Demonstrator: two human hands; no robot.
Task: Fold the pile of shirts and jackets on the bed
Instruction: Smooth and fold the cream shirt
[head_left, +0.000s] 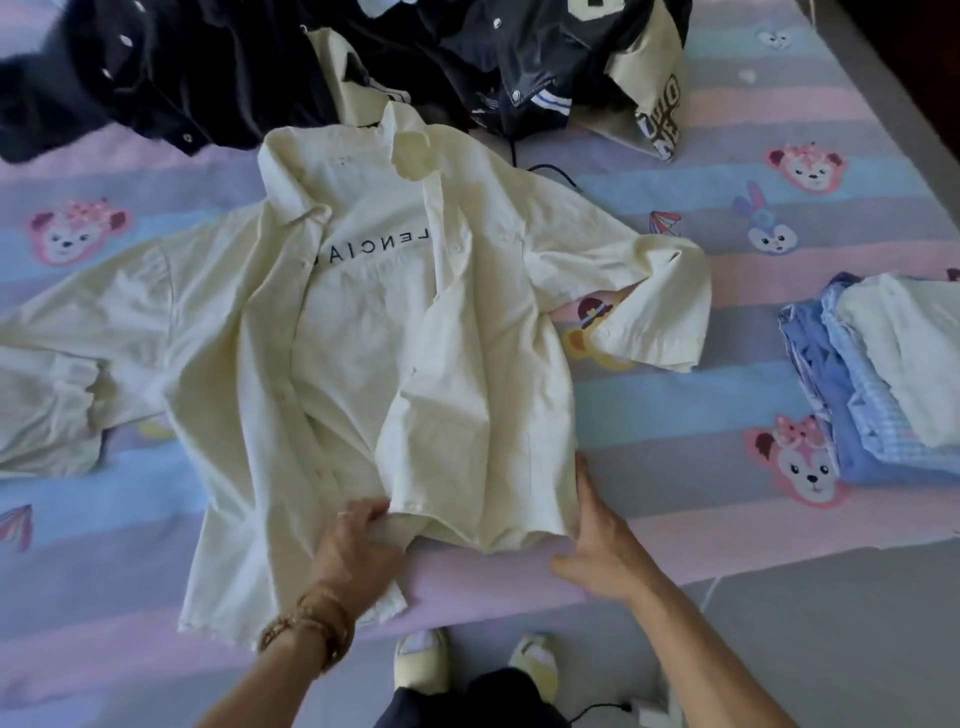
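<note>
A cream short-sleeved shirt (363, 322) lies spread face up on the bed, its front panels open and dark mirrored lettering showing inside. My left hand (358, 545) grips the bottom hem of the shirt near the middle, fingers curled under the cloth. My right hand (597, 535) lies flat with straight fingers against the shirt's lower right edge. A pile of dark jackets (337, 62) with cream panels sits at the far side of the bed.
A stack of folded clothes (883, 374), blue and white, sits at the right on the bed. The striped cartoon bedsheet (727, 415) ends at the near edge, where my slippered feet (421, 660) stand on the floor.
</note>
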